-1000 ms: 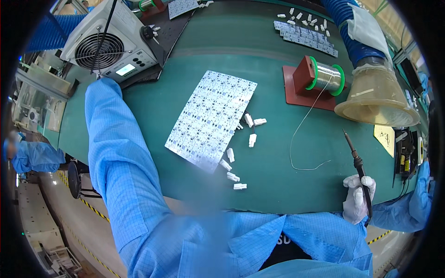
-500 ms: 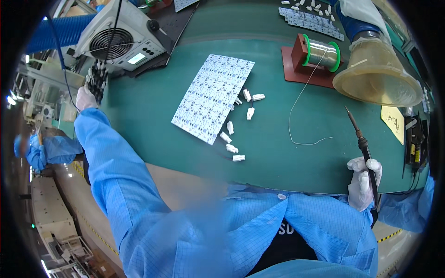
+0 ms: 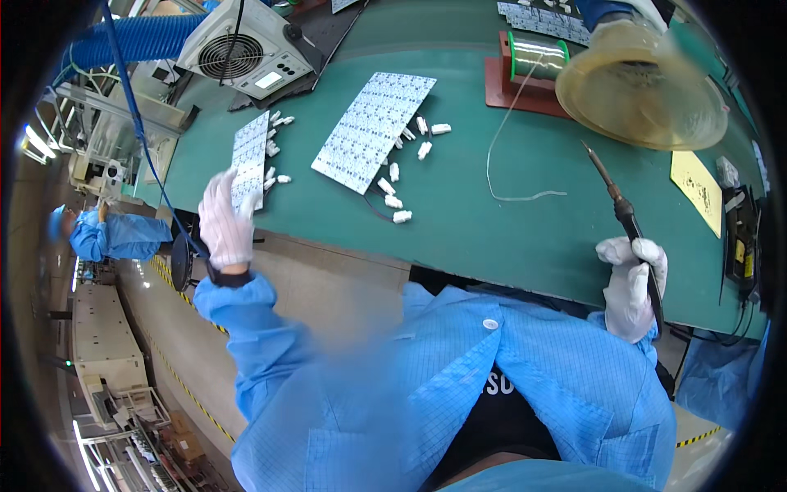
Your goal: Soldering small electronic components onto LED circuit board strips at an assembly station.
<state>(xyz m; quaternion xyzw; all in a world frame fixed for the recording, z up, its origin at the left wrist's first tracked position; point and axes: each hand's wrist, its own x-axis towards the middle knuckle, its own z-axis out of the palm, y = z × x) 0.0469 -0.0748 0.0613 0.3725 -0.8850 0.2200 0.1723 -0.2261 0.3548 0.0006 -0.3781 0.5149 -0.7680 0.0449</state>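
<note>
My gloved left hand is at the table's left front edge, its fingers stretched out and thumb apart. It is beside the lower end of a narrow white circuit board; whether they touch, I cannot tell. Small white connectors lie along that board's right side. My gloved right hand is wrapped round a soldering iron, whose tip points up and to the left. A larger white circuit board rests mid-table, with several white connectors along its right edge.
A spool of solder wire sits on a reddish stand, its loose end curling over the green mat. Beside it hangs a fume extraction funnel. A white fan unit stands back left. A yellow sponge sheet lies right. Another person is far left.
My left hand has come back toward me and right, off a dark and white bunch. The narrow board now shows at the left. The view has shifted; the soldering iron stays in my right hand.
</note>
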